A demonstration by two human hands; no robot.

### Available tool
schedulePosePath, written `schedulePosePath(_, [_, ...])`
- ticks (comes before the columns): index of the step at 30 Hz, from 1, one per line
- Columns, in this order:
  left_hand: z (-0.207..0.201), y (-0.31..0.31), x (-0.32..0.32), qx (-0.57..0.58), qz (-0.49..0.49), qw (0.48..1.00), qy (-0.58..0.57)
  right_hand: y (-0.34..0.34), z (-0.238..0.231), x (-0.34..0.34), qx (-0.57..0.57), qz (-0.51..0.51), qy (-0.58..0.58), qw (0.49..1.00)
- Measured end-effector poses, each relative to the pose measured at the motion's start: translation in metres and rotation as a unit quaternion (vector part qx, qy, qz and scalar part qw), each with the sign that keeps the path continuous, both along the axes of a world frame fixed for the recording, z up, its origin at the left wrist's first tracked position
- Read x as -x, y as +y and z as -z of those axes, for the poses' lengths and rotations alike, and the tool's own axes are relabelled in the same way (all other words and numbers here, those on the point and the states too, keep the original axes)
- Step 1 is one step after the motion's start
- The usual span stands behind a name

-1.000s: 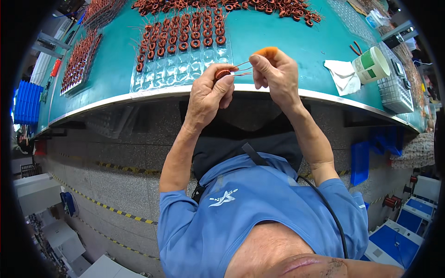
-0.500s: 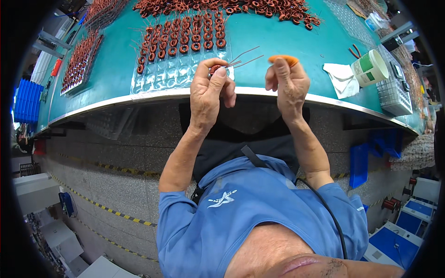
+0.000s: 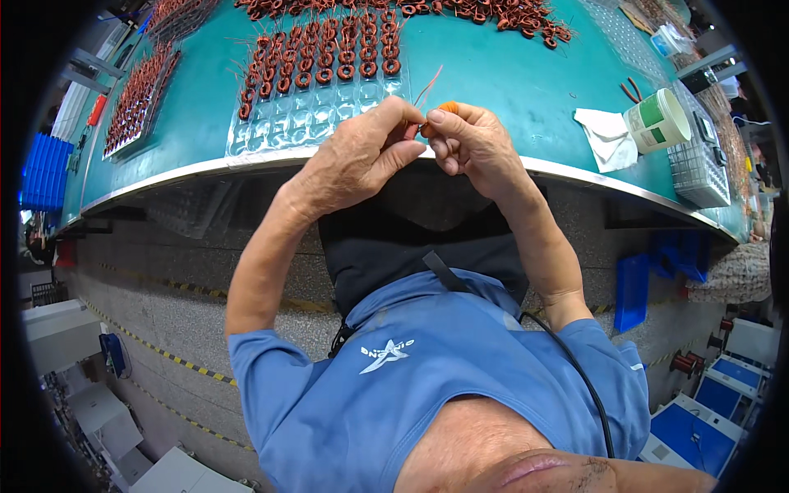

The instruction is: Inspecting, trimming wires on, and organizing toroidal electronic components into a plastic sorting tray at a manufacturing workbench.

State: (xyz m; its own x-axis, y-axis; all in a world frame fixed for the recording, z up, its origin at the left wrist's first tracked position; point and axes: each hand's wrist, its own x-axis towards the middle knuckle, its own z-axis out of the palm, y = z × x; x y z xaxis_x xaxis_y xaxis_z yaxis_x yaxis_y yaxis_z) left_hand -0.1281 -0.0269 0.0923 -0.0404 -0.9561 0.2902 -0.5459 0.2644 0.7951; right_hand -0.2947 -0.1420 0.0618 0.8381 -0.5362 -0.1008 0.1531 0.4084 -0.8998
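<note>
My left hand (image 3: 362, 152) is closed on a copper-wound ring coil (image 3: 411, 131), mostly hidden by the fingers. Its thin wire leads (image 3: 431, 84) stick up past the fingertips. Touching the coil's right side, my right hand (image 3: 472, 144) pinches thumb against index finger. An orange piece (image 3: 449, 107) lies along that index finger; whether it is a finger cover or a held thing I cannot tell. What the right fingertips grip is hidden. Just beyond my left hand, a clear plastic tray (image 3: 283, 127) holds rows of similar coils (image 3: 325, 59) with leads upward.
A heap of coils (image 3: 493, 12) covers the far part of the green table (image 3: 493, 74). Another filled tray (image 3: 141, 103) stands at left. At right are a white cloth (image 3: 606, 140), a tilted white-green cup (image 3: 657, 121), pliers handles (image 3: 631, 90) and stacked clear trays (image 3: 699, 172).
My hands have come together, the right moving left and the left turning inward with the coil. The coil's leads now point upward instead of to the right.
</note>
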Motion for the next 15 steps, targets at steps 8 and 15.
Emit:
schedulePosePath(8, [-0.008, 0.004, -0.006, 0.124, 0.044, 0.928, -0.349, -0.003, 0.001, -0.002, 0.102, -0.026, 0.063, 0.992])
schedulePosePath(15, [0.016, 0.011, 0.002, 0.099, -0.047, 0.964, -0.244, 0.025, -0.004, -0.012, 0.385, 0.169, 0.118, 0.900])
